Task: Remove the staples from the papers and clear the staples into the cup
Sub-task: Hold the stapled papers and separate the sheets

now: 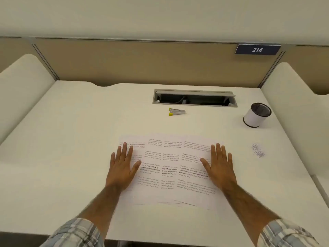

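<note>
Cannot read print on papers [169, 175], centre of frame: too small, blurred. Cannot count staples [257, 150], right of centre: fine heap. Hidden under left hand [122, 168] and right hand [220, 168]: 2 patches of sheet. Cut off at bottom edge: both sleeves [76, 232].

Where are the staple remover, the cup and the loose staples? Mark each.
staple remover [176, 111], head view, on its metal body.
cup [255, 118], head view, on its white wall.
loose staples [258, 150], head view, middle of the pile.
</note>
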